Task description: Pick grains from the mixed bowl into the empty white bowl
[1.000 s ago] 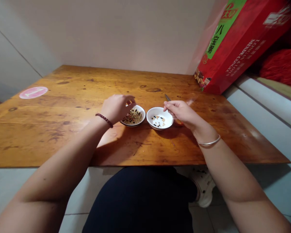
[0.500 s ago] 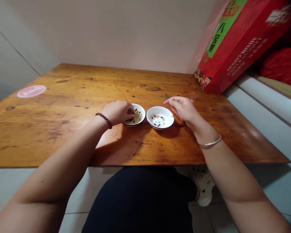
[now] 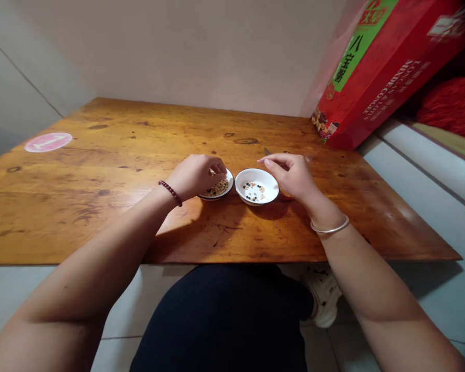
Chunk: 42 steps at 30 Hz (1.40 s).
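My left hand is over the left white bowl, its fingertips pinched above the beans. Pale yellow beans with a few dark ones fill much of that bowl. Whatever sits between those fingertips is too small to make out. To its right stands a second white bowl, with several dark, pale and orange pieces scattered on its bottom. My right hand is at that bowl's right rim, thumb and forefinger together; anything in them cannot be made out. Beneath it lies a tool with a grey pointed tip, mostly hidden.
The wooden table meets a wall at the back. A pink-and-white round sticker is at its left. A tall red carton stands at the back right, beside a white ledge and red fluffy fabric.
My left hand has risen slightly out of the beans and shifted right. My right hand's thumb and forefinger have come together and moved a little left, covering more of the red-handled tool.
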Each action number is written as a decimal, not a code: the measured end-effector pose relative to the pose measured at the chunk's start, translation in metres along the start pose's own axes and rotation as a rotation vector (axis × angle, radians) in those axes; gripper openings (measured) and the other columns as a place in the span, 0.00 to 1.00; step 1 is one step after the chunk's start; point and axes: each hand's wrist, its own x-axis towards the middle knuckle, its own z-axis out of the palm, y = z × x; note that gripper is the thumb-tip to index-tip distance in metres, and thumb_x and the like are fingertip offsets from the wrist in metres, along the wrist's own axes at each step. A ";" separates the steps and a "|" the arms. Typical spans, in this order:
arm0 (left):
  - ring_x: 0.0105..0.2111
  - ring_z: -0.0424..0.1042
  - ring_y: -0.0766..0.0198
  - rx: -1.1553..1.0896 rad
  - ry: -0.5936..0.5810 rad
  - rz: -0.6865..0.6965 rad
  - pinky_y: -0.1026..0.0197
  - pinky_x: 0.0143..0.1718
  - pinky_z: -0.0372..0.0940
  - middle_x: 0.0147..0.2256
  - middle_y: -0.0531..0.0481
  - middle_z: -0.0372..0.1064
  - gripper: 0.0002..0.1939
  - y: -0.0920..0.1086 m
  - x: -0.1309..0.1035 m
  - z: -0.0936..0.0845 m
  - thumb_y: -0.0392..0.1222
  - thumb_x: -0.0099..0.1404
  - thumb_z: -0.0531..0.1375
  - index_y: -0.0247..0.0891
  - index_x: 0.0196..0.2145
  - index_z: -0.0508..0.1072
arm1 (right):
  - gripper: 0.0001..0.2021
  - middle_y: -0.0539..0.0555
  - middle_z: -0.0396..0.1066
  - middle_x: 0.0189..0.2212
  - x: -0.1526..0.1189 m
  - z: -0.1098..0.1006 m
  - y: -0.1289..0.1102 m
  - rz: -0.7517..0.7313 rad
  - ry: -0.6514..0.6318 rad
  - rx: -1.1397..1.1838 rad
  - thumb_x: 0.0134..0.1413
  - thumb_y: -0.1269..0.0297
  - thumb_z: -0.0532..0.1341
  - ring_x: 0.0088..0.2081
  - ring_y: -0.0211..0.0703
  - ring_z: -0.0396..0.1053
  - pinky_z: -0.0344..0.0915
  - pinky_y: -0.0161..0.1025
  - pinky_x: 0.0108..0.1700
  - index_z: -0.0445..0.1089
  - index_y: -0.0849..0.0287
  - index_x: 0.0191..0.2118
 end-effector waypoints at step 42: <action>0.33 0.76 0.64 -0.237 0.170 0.170 0.64 0.35 0.65 0.35 0.50 0.79 0.11 0.021 -0.003 0.007 0.47 0.66 0.62 0.39 0.38 0.80 | 0.09 0.50 0.74 0.23 -0.009 0.008 -0.003 -0.358 0.016 -0.331 0.55 0.64 0.61 0.25 0.38 0.66 0.58 0.37 0.32 0.75 0.57 0.26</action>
